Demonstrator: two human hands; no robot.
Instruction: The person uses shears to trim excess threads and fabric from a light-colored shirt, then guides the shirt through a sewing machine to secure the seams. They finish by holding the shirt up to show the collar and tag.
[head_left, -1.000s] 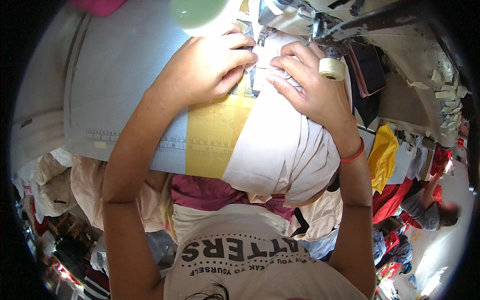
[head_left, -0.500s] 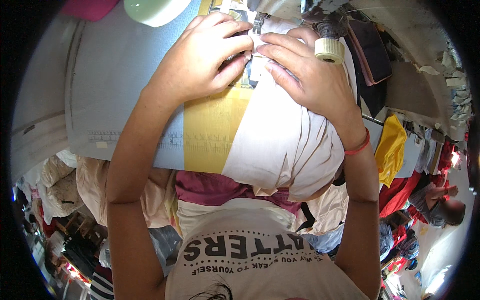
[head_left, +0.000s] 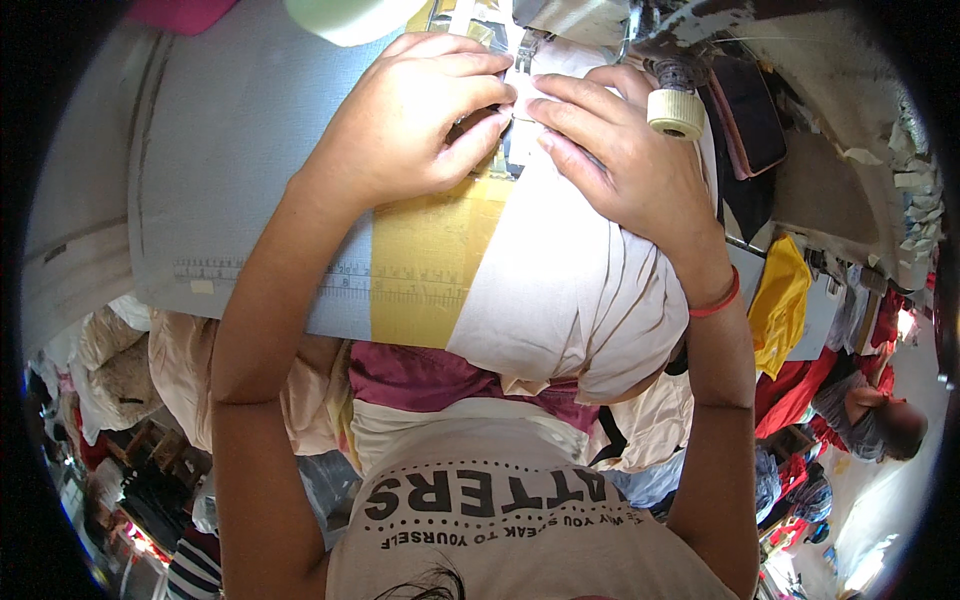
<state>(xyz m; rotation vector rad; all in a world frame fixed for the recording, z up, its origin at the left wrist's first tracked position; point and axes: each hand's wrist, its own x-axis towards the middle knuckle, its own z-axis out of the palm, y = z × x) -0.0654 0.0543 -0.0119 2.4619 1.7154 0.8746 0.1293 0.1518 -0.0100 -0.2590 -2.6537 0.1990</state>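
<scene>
Head view: two bare hands met near twelve o'clock, over a grey worktop [head_left: 240, 130] beside the metal presser foot [head_left: 525, 55] of a sewing machine. The left hand [head_left: 425, 120], at about half past eleven, had its fingers curled and its thumb bent in toward the forefinger, the tips at the edge of a white cloth [head_left: 560, 280]; whether they pinched any fabric I could not tell. The right hand [head_left: 625, 155], at about half past one, lay palm down on that cloth, fingers stretched toward the left fingertips and thumb a little apart.

The white cloth ran from the presser foot at twelve o'clock down to about five, bunched in folds below the right wrist and hanging over the near edge of the worktop. A red band [head_left: 717, 295] circled that wrist.

Yellow tape [head_left: 425, 270] covered the worktop just left of the cloth, and ruler markings [head_left: 345, 283] crossed it toward nine o'clock. A cream knob [head_left: 676, 114] stood just beyond the right hand at half past one. Yellow fabric [head_left: 780, 305] hung at three o'clock, and another person [head_left: 850, 410] showed small at four.
</scene>
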